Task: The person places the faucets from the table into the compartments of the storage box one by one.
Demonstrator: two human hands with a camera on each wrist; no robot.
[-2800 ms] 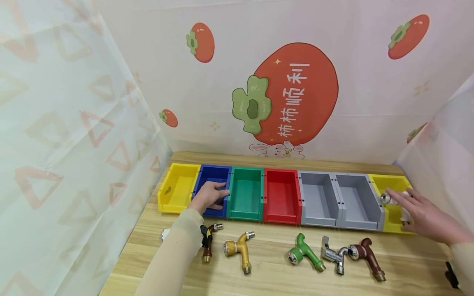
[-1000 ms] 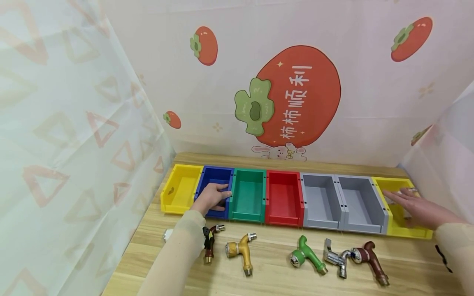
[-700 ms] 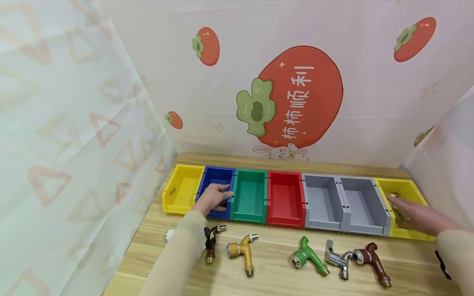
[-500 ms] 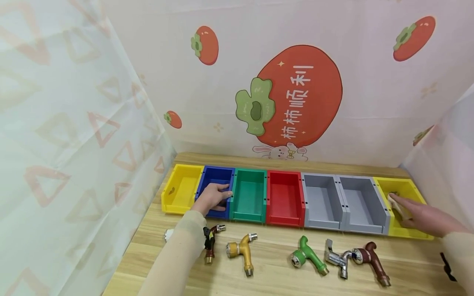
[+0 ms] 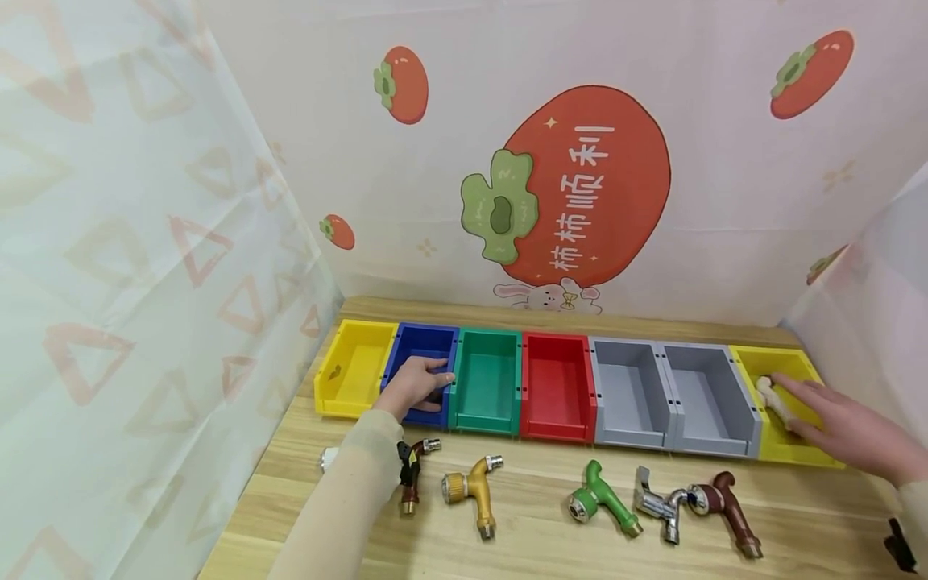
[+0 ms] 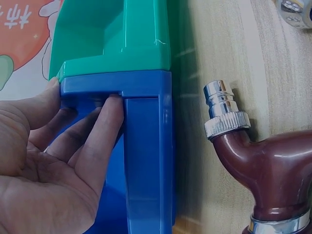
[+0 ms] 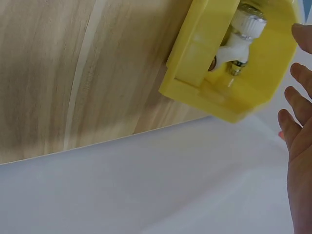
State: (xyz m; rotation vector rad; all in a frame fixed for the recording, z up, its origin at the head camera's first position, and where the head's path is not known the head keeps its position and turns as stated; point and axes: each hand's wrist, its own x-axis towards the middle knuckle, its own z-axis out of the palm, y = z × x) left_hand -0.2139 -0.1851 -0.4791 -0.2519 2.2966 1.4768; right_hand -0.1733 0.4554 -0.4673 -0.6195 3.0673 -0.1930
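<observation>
My left hand (image 5: 413, 385) grips the side wall of the blue bin (image 6: 146, 161) where it meets the green bin (image 6: 117, 63). In the left wrist view the thumb lies over the rim and the fingers reach inside. A white tap (image 7: 239, 44) with a ribbed knob lies in the yellow bin (image 7: 204, 34) at the right end of the row. Over that bin is my right hand (image 5: 844, 419), its fingers loosely extended and apart from the tap in the right wrist view. From the head, the hand covers part of the bin.
A red bin (image 5: 557, 387), two grey bins (image 5: 629, 387) and another yellow bin (image 5: 355, 366) complete the row. Before them lie a golden tap (image 5: 474, 491), a green tap (image 5: 605, 499), a chrome tap (image 5: 661, 506) and brown taps (image 5: 732, 507). My left forearm partly covers a white-knobbed item (image 5: 328, 459).
My right hand earlier held the white tap over the right yellow bin, then lowered it in. Now the tap lies there and the hand has let go, drawing back. The left hand stays put.
</observation>
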